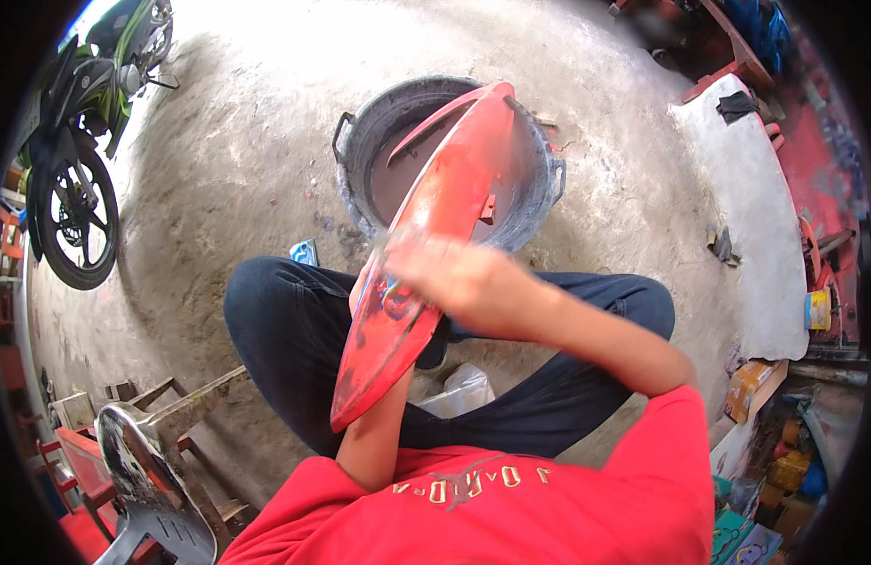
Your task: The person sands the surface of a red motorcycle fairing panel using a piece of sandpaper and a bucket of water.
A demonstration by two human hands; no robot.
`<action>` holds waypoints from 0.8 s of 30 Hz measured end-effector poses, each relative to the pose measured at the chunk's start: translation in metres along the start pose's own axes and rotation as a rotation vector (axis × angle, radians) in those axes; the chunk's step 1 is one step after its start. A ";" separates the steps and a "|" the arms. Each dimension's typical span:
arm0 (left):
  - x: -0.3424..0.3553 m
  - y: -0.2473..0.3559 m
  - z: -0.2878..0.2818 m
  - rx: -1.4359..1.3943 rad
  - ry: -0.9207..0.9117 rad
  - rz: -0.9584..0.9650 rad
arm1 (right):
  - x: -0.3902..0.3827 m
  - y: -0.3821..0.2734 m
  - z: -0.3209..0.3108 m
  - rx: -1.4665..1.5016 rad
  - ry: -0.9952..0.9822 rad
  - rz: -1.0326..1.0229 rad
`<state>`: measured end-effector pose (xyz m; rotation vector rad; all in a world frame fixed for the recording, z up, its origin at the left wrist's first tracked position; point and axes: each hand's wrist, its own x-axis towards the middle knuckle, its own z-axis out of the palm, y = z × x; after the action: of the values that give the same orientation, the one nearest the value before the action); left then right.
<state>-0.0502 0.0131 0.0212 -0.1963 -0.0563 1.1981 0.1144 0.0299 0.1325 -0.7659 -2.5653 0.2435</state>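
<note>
A long red curved plastic panel (459, 174), with dark marks along its lower part, slants from above a grey tub (365, 198) down toward my body. My left hand (358, 290) is mostly hidden under it, gripping its left edge from below. My right hand (464, 282), blurred, lies across the middle of the panel, fingers bent onto its surface; what they hold, if anything, is too smeared to make out. A second, narrower red piece (412, 137) rests inside the tub, behind the panel.
A motorbike (82, 188) stands at the upper left. A worn metal chair (158, 480) is by my left side. A pale slab (746, 235) runs along the right, beside cardboard boxes (756, 386) and clutter. A small blue object (304, 252) lies near my left knee.
</note>
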 end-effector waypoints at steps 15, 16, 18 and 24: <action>-0.008 0.007 -0.017 -0.165 0.218 0.100 | 0.000 0.009 0.008 -0.017 -0.010 -0.002; -0.006 0.004 -0.003 -0.149 0.227 0.094 | -0.006 0.034 0.012 -0.131 0.064 -0.005; -0.008 -0.011 0.033 0.116 -0.120 -0.128 | -0.011 0.084 0.007 -0.059 0.052 0.313; -0.008 0.002 -0.011 0.108 0.169 0.077 | -0.004 0.043 0.014 -0.118 0.090 0.003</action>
<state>-0.0538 0.0049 0.0108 -0.2063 0.1647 1.2537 0.1316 0.0626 0.1066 -0.8053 -2.5106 0.0568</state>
